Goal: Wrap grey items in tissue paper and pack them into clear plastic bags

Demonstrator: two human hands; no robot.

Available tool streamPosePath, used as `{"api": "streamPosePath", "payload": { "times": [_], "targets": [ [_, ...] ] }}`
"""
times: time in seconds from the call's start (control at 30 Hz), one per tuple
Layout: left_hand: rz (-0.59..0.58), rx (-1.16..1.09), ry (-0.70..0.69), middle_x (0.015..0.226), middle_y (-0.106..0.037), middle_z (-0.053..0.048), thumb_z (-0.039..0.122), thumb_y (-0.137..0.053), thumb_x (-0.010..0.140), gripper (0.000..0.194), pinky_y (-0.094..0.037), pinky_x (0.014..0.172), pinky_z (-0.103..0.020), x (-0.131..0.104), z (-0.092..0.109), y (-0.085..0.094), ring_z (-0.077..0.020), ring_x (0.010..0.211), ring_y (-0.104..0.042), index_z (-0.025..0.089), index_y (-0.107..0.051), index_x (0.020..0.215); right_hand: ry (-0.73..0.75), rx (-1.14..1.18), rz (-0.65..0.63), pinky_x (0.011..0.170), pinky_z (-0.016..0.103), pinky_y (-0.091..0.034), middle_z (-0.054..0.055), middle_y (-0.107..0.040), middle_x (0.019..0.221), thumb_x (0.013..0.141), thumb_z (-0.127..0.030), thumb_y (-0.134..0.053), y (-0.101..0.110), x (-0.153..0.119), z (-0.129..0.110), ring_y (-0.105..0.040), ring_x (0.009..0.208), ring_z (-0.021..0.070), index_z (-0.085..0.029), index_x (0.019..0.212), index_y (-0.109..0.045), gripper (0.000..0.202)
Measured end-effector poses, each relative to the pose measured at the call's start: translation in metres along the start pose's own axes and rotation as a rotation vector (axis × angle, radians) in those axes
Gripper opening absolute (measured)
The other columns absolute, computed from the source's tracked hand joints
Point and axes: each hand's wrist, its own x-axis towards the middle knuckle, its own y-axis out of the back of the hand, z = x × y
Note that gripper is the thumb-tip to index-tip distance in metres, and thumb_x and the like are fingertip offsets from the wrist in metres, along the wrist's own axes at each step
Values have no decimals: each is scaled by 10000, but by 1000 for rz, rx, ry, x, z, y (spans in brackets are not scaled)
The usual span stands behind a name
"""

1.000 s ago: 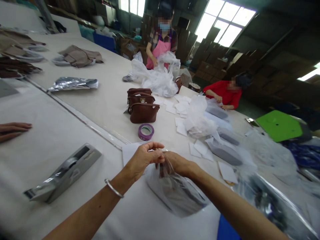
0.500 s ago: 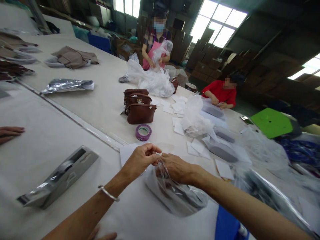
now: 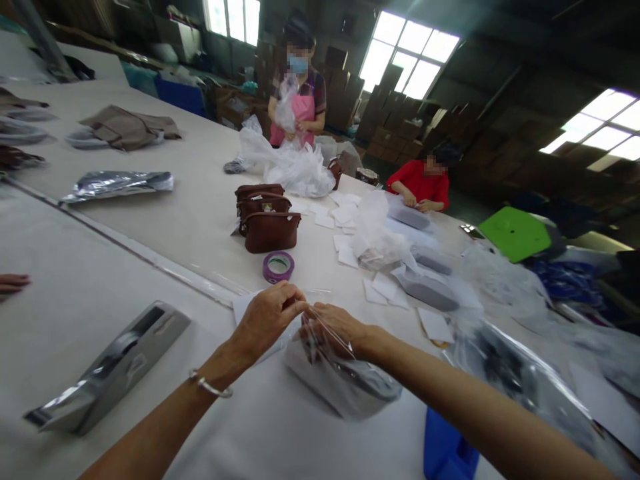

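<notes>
A clear plastic bag (image 3: 345, 390) with a grey and brown item inside lies on the white table (image 3: 220, 427) before me. My left hand (image 3: 273, 317), a silver bangle on its wrist, pinches the gathered edge of the bag. Close against it, my right hand (image 3: 337, 327) has its fingers closed on the bag's film, which stretches up in folds between the two. The right fingertips are partly hidden. Just beyond my hands sits a roll of purple tape (image 3: 279, 267), with brown handbags (image 3: 271, 232) standing in a row behind it.
A grey tape dispenser (image 3: 110, 367) is at left, near another person's hand (image 3: 13, 283). White cards (image 3: 385, 287) and wrapped grey pieces (image 3: 430, 291) lie to the right. Two people work across the table, one in a pink apron (image 3: 301, 110), one in a red top (image 3: 423, 177).
Both hands stay on the bag, the left now pinching its edge closer to the right. The whole view has shifted slightly. Another person's fingers at the bottom edge are gone from view.
</notes>
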Motion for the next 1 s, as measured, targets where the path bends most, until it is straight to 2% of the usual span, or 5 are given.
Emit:
{"api": "streamPosePath", "payload": {
  "times": [0.3,0.53,0.7,0.83,1.0],
  "targets": [
    [85,136,-116,931,-615,-35,336,-565,911,160,-468,814,-316,-4,-2,1,-193,887,-601,219,-613,814,-6,289,-15,912,314,-456,51,-687,1022,833,-159,-635,3,-4,0,-596,975,192,-194,950,-724,152],
    [-62,-1,-363,1293,-624,-92,292,-547,925,157,-366,1103,-451,2,-9,21,-257,1309,-475,219,-609,800,-415,939,-58,809,279,-527,98,-702,1105,955,-469,-505,63,-94,2,-664,966,188,-151,1193,-660,427],
    [-330,-4,-435,1034,-735,-54,256,-580,902,95,-413,1064,-398,6,5,28,-243,1302,-508,239,-647,837,-610,569,-113,841,315,-499,68,-716,1130,669,-411,-851,43,-161,-30,-659,1027,257,-262,1251,-646,635],
    [-498,260,-668,999,-732,-33,236,-714,812,147,-348,1118,-417,15,17,36,-252,1250,-549,267,-680,952,-599,177,32,989,406,-405,35,-736,796,838,-288,-716,16,-180,-47,-670,854,223,-250,840,-758,57],
    [-435,539,-911,795,-692,19,218,-668,848,102,-373,1077,-366,21,29,59,-190,940,-640,261,-642,760,-455,26,306,1164,485,-177,-10,-718,777,895,-289,-681,35,-209,-63,-644,912,189,-261,783,-722,122]
  ]
}}
